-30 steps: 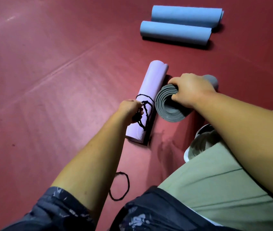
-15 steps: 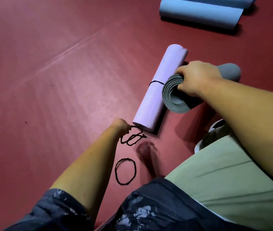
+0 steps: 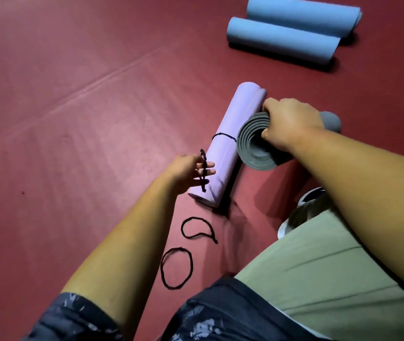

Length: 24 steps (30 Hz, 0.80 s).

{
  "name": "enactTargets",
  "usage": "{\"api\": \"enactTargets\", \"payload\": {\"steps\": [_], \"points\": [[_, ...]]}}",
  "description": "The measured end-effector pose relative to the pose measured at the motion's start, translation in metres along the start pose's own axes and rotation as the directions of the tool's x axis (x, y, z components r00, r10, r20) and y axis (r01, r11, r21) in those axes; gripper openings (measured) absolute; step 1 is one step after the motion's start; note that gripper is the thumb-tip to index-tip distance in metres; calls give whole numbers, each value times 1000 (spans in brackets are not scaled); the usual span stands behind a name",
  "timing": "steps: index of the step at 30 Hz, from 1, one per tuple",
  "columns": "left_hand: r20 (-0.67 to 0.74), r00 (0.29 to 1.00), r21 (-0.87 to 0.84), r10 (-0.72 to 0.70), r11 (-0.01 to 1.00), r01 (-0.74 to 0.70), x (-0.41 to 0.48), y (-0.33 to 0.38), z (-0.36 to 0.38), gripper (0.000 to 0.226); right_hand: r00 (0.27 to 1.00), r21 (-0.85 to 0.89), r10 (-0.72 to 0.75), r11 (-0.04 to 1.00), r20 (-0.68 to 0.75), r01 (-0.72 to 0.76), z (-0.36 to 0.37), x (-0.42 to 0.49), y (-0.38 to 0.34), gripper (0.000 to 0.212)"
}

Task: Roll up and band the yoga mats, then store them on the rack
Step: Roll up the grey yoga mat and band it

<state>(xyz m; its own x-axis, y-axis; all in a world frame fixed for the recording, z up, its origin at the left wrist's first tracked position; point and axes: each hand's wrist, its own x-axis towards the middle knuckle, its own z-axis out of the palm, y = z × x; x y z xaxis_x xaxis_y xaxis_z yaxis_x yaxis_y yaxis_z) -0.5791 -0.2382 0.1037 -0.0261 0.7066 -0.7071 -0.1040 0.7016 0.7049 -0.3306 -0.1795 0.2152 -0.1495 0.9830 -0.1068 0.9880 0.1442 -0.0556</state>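
Kneeling on the floor, banding rolled yoga mats

The right-hand grip [image 3: 292, 121] is closed around the near end of a rolled grey mat [image 3: 255, 146], fingers curled over its top edge, the mat lying on the red floor [image 3: 73, 119]. Touching it on the left lies a rolled purple mat [image 3: 235, 119] with one black band [image 3: 223, 135] around its middle. The left-hand grip [image 3: 186, 173] hovers beside the purple mat's near end, fingers straight and spread, with a second black band [image 3: 203, 168] draped across them. Two loose bands lie on the floor nearer the person, one [image 3: 196, 218] a bent loop, the other [image 3: 192, 265] rounder. Two rolled blue mats [image 3: 282, 40] lie side by side well beyond, at the upper right.
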Motion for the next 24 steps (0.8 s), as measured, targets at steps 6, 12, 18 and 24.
{"api": "enactTargets", "payload": {"steps": [6,12,18,24], "points": [[291,940,-99,177,983,-155,-23,91,108,32,954,329,279,916,-114,-229,-54,-17,66,45],[488,802,173,345,862,-476,-59,157,255,64,762,608,612,693,-213,-387,-102,-56,175,41],[755,513,391,408,348,-852,-115,194,391,94,622,729,761,530,-184,-433,-139,-124,273,27],[880,426,470,209,-265,-842,-186,187,491,137,484,748,837,488,-255,-450,-155,-198,339,33]]}}
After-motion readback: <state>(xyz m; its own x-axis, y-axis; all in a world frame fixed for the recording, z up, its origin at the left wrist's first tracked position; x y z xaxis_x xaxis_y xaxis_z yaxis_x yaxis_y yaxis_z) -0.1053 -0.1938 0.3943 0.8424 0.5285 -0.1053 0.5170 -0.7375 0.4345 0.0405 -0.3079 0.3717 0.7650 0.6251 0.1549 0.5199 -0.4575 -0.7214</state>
